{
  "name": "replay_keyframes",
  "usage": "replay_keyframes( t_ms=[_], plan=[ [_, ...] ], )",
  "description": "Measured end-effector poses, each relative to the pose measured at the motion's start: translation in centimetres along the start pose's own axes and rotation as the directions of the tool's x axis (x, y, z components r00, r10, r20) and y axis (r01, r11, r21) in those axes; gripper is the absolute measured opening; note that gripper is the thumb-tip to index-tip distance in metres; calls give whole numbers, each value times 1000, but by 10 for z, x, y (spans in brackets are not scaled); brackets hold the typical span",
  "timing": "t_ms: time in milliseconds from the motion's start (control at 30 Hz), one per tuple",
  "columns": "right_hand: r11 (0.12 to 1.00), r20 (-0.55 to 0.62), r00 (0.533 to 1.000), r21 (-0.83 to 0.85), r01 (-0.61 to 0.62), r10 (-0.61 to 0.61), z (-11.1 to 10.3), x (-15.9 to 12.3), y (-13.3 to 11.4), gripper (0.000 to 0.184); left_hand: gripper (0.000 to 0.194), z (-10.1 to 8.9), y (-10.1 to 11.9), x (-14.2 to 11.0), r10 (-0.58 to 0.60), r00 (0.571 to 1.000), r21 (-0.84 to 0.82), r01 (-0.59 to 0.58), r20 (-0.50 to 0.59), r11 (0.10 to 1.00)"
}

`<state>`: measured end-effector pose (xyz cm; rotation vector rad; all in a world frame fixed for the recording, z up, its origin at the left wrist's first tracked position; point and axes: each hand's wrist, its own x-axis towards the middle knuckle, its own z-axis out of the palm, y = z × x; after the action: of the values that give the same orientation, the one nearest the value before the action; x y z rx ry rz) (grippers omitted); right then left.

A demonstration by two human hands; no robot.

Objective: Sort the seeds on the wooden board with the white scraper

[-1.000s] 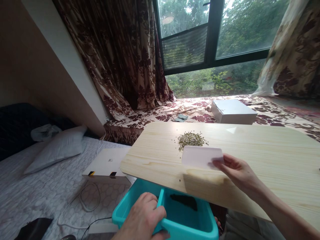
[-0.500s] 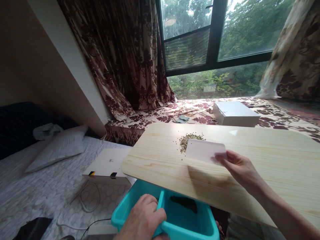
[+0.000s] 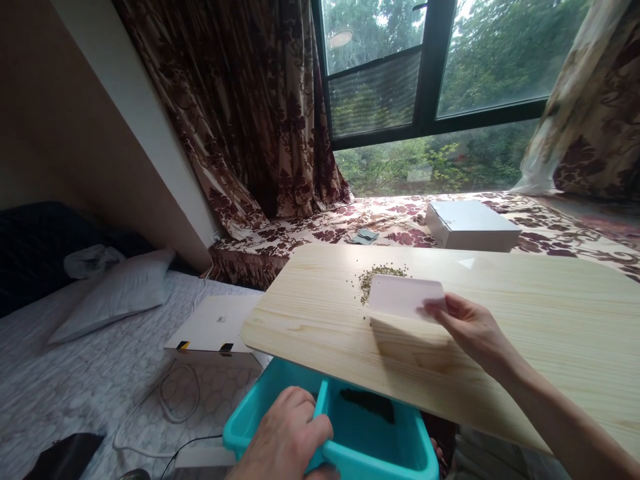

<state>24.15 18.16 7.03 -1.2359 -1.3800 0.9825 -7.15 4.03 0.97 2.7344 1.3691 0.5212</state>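
Observation:
My right hand (image 3: 467, 327) pinches a pale, flat, card-like scraper (image 3: 403, 295) by its right end. The scraper is tilted above the wooden tabletop (image 3: 310, 320), its far edge beside a spread of small greenish beans (image 3: 373, 277) and partly covering them. Below the table's front edge, my left hand (image 3: 293, 430) is closed on the turquoise divided bin (image 3: 380, 460), gripping around its near wall by the divider. Dark small grains (image 3: 370, 403) lie in the bin's right compartment. The left compartment is mostly hidden by my hand.
A white box (image 3: 473, 225) and a folded grey-green cloth (image 3: 365, 236) lie on the window ledge behind the table. Left of the table, another white box (image 3: 215, 327) rests on the bed, with a cable (image 3: 170, 417) and a pillow (image 3: 117, 297) near it.
My right hand and the scraper have shifted slightly left and away from me, toward the beans. My left hand and the bin stay in place.

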Motion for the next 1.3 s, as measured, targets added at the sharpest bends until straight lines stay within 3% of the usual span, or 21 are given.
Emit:
replay_keyframes(
  t_ms=[433, 633, 767, 833, 900, 967, 1000, 1067, 1167, 1300],
  plan=[
    [999, 66, 997, -19, -45, 46, 10, -7, 7, 47, 42, -13, 8, 1, -83, 993, -33, 86, 80, 996],
    [998, 270, 960, -22, -66, 69, 3, -35, 1, 45, 35, -32, 13, 8, -98, 972, -63, 114, 215, 992],
    [994, 387, 915, -45, -101, 111, -4, -50, -10, 44, 37, -30, 14, 7, -60, 981, -34, 67, 186, 997],
    [995, 313, 944, -11, -103, 101, -10, -46, -13, 42, 40, -20, 15, 6, -34, 996, -1, 34, 86, 999],
    [995, 145, 987, 50, -82, 74, -15, -35, -13, 40, 40, -9, 19, 8, 70, 998, 25, -70, -10, 997],
    [994, -7, 998, 93, -55, 56, -21, -21, -8, 38, 30, 0, 26, 13, 165, 971, 99, -150, -173, 984],
    [994, -59, 997, 101, -47, 54, -22, -15, -5, 39, 23, 3, 31, 17, 198, 959, 153, -168, -204, 974],
    [994, -94, 994, 100, -47, 57, -24, -5, 1, 39, 21, 8, 40, 27, 313, 924, 227, -263, -219, 938],
    [995, -76, 996, 88, -46, 53, -22, 2, 7, 40, 25, 16, 53, 41, 401, 864, 294, -316, -303, 902],
    [997, -69, 997, 74, -31, 36, -14, 7, 9, 44, 30, 27, 61, 50, 461, 843, 331, -366, -279, 870]
  ],
)
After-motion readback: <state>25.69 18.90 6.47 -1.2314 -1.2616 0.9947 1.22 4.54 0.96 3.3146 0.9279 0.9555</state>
